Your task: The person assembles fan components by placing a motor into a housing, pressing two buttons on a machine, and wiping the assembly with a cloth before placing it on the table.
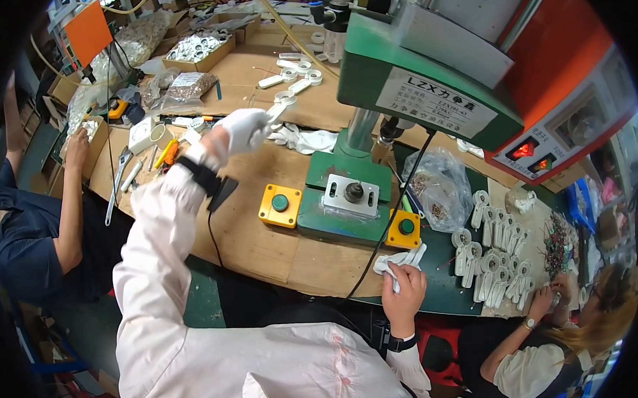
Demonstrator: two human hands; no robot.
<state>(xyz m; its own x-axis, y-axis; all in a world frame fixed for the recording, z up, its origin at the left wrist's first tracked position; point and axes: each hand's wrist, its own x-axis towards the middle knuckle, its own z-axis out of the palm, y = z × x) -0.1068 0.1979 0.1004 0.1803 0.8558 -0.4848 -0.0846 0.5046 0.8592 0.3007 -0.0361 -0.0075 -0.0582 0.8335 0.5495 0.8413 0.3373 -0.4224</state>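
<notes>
My left hand [245,132], in a white work glove, reaches over the bench left of the press. Its fingers close on the handle end of a white plastic part with a round ring head [286,98]. Bare, my right hand [405,294] rests at the bench's front edge, gripping a crumpled white glove [402,259]. Between the hands stands a green press [343,214] with a metal fixture plate [351,195] under its head. Yellow boxes with green buttons flank it, a left button box [279,205] and a right button box [404,228].
Similar white parts [498,260] lie in rows at right, beside a clear bag [439,190]. Another white glove [304,139] lies behind the left button box. Tools, including a wrench [117,183], are at left. Co-workers sit on both sides. A black cable [397,209] hangs before the press.
</notes>
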